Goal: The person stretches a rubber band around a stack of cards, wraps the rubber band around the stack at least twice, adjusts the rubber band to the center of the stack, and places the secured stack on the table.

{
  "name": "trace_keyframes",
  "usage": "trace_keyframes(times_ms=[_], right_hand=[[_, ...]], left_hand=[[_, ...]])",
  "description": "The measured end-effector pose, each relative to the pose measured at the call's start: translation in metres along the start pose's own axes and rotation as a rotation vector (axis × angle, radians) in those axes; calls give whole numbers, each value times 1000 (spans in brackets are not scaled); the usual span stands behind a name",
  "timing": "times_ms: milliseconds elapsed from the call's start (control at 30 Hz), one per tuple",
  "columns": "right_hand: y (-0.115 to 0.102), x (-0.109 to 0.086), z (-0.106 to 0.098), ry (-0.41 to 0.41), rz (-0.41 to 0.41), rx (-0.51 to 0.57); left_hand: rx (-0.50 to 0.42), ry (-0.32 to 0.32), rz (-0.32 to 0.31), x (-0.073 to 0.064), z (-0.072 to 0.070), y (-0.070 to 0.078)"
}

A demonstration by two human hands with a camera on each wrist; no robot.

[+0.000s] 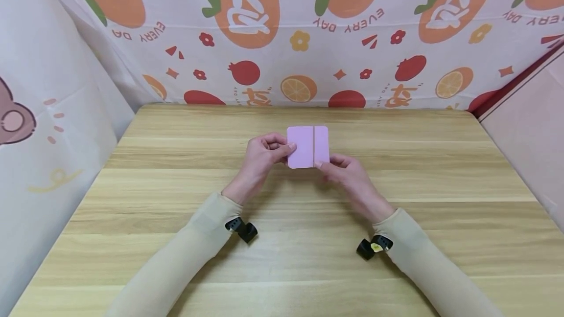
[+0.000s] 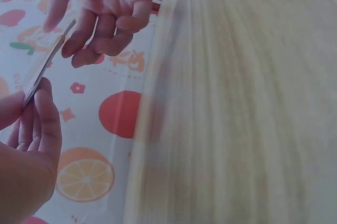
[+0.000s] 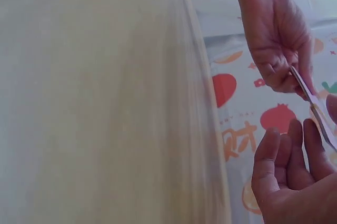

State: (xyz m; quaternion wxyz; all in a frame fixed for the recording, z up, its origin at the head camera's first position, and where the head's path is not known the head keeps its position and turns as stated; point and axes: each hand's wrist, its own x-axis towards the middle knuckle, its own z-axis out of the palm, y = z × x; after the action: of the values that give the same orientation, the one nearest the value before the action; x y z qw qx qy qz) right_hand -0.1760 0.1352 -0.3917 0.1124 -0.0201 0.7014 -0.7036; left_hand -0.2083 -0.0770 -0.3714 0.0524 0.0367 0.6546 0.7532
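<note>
A small lilac notebook with rounded corners is held up above the table, its cover facing me. A narrow brown elastic band runs down it, right of the middle. My left hand pinches the notebook's left edge, thumb on the cover and fingers behind. At the lower right corner, my right hand has its thumb by the band's lower end and its fingers behind. Seen edge-on in the left wrist view, the notebook is thin. The right wrist view shows the right hand's fingers loosely bent beside it.
A wood-grain table spreads under both forearms. Behind it hangs a white cloth printed with fruit, and another pale cloth hangs at the left. Each sleeve carries a small black wrist camera, the left camera and the right camera.
</note>
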Motion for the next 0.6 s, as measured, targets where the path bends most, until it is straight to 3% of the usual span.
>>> trace_keyframes(times_ms=[100,333,600], right_hand=[[-3,2,-6,29,-47,5],[-9,4,-17,127,-255,-76],[-15,0,-19,144,-310,-164]], left_hand=[[7,-29,-16,1,-1,-2],[51,-129,-35,0,3,-5],[101,-202,-28,-5,6,-7]])
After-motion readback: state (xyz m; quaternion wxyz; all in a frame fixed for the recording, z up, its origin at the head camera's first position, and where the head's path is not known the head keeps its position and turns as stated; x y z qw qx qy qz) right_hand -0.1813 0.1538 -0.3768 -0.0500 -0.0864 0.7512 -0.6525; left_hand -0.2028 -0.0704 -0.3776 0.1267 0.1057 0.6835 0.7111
